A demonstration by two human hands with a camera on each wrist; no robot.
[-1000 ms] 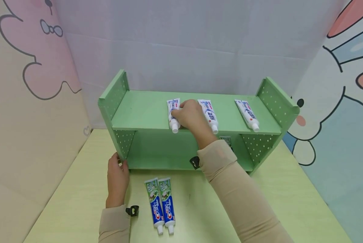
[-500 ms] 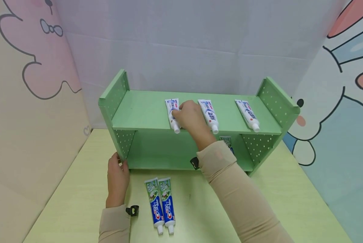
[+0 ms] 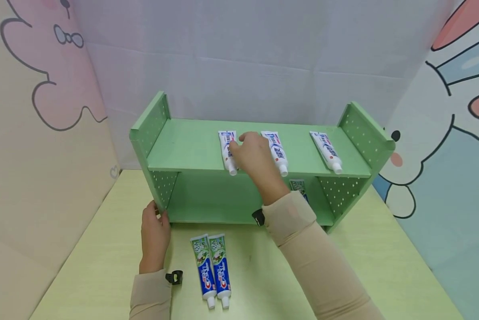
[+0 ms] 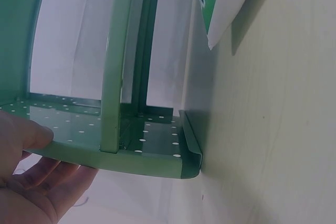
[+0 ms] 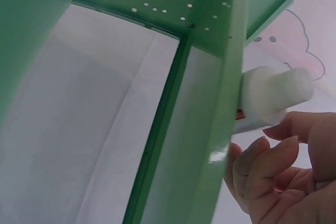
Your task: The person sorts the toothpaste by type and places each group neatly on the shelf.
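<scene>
A white toothpaste tube (image 3: 227,149) with blue print lies on the top board of the green shelf (image 3: 191,146), cap toward the front edge. My right hand (image 3: 253,153) is at its right side, thumb tip overlapping the tube's edge. In the right wrist view, the fingers (image 5: 262,177) are loosely bent below the tube's white cap (image 5: 289,88) and not wrapped around it. My left hand (image 3: 155,235) grips the front edge of the shelf's left side panel (image 4: 142,162), thumb on one face and fingers on the other.
Two more white tubes, one in the middle (image 3: 276,153) and one at the right (image 3: 326,151), lie on the top board. Two green-and-blue Crest tubes (image 3: 204,269) lie on the table before the shelf. Another green tube (image 3: 299,186) stands on the lower level, partly hidden by my right arm.
The left white tube has shifted slightly left at its far end and straightened a little. My right hand has eased its thumb back from the tube. The left hand stays put.
</scene>
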